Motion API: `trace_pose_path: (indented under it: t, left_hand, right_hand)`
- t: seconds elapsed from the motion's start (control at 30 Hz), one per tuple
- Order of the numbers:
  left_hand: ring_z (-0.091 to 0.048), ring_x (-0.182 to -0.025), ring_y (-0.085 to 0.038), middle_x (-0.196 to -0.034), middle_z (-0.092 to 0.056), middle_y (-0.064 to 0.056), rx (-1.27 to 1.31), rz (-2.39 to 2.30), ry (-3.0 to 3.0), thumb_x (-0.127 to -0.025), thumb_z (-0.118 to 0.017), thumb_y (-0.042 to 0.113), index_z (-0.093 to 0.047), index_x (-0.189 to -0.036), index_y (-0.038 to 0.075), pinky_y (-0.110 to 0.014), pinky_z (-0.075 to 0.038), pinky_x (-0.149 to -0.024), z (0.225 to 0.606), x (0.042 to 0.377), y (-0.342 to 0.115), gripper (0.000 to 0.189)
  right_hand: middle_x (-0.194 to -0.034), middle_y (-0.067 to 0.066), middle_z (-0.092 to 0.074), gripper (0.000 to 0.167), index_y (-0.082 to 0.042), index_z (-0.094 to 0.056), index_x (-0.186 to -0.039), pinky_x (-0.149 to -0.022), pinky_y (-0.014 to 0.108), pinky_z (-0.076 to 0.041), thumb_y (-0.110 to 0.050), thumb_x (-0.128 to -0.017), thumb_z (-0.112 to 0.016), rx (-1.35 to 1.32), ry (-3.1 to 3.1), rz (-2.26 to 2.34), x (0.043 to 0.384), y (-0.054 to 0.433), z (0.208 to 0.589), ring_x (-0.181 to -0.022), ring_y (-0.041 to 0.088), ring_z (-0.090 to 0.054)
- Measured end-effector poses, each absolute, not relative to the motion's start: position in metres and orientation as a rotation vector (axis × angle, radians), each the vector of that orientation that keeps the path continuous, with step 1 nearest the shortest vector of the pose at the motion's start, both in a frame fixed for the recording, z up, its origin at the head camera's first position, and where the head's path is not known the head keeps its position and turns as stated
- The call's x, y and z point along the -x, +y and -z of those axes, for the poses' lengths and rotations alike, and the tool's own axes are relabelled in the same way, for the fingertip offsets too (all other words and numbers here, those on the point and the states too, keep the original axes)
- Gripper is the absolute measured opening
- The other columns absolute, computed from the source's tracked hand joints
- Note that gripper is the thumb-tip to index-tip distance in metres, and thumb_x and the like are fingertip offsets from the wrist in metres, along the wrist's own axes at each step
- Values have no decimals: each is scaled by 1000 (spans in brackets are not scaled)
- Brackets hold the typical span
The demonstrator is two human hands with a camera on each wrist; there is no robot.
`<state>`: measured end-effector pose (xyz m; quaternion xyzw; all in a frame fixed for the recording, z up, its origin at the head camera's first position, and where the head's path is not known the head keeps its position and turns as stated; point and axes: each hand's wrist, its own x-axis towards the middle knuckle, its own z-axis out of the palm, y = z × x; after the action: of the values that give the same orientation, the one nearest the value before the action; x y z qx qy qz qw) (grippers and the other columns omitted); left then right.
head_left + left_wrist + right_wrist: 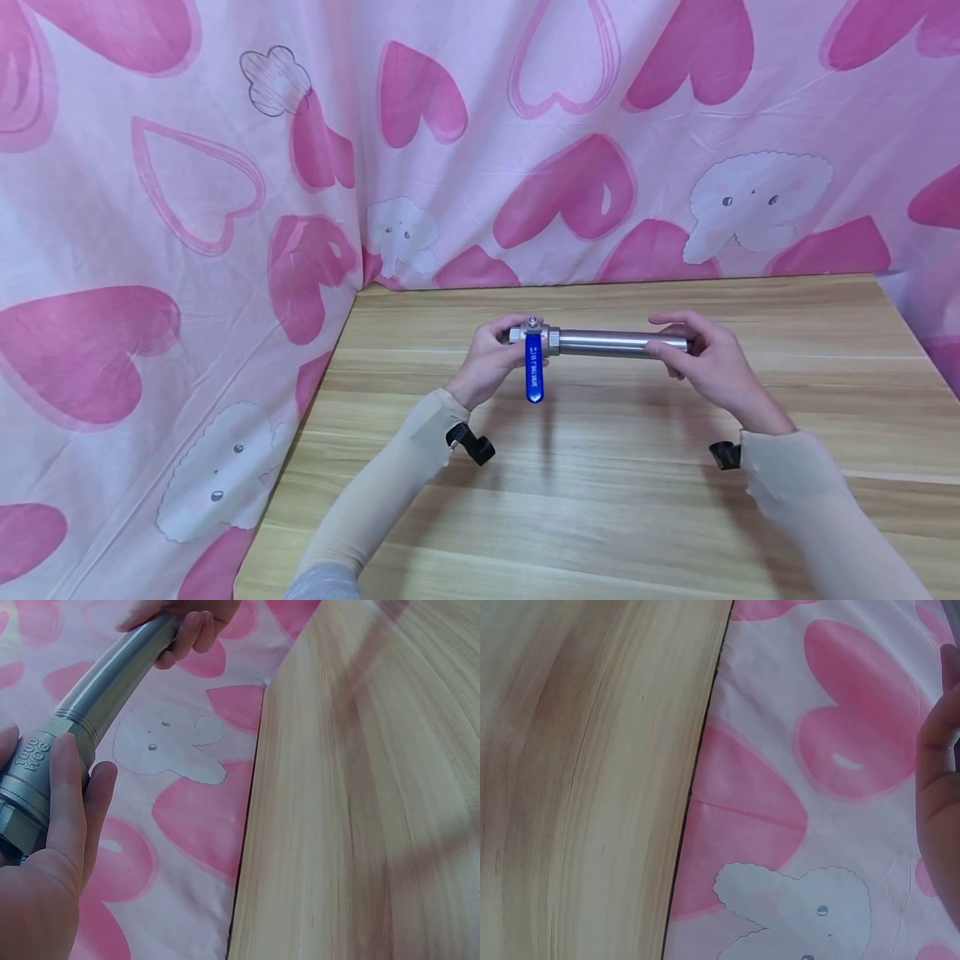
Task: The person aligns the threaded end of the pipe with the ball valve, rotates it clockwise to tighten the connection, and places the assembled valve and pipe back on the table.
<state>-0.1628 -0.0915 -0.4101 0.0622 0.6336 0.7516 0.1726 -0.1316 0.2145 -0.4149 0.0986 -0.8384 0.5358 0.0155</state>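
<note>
A steel ball valve with a blue lever handle is joined to a straight metal pipe. Both are held level above the table. My left hand grips the valve body at the left end, its thumb and fingers on opposite sides. In the left wrist view, the valve body carries raised lettering reading 1000 WOG. At the pipe's right end, my right hand pinches it between thumb and fingers. Only the edge of the right hand shows in the right wrist view.
A wood-grain table lies beneath both hands. Behind it and on the left hangs a pink curtain with hearts and white animal heads. Small black devices sit at the left wrist and right wrist.
</note>
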Motion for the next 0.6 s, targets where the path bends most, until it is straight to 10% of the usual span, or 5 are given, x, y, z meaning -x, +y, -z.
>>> trace_pose_path:
  t: [0.6]
  left_hand:
    - [-63, -95, -21, -117, -56, -12, -198, -2111, 1807, -88, -68, 2, -58, -126, -1, -58, -49, -94, 410, 162, -91, 40]
  right_hand:
    - [-72, 2, -71, 27, -10, -61, -117, -47, 30, -50, -30, -99, -54, -292, -2597, -1816, 134, 211, 415, -49, 19, -54]
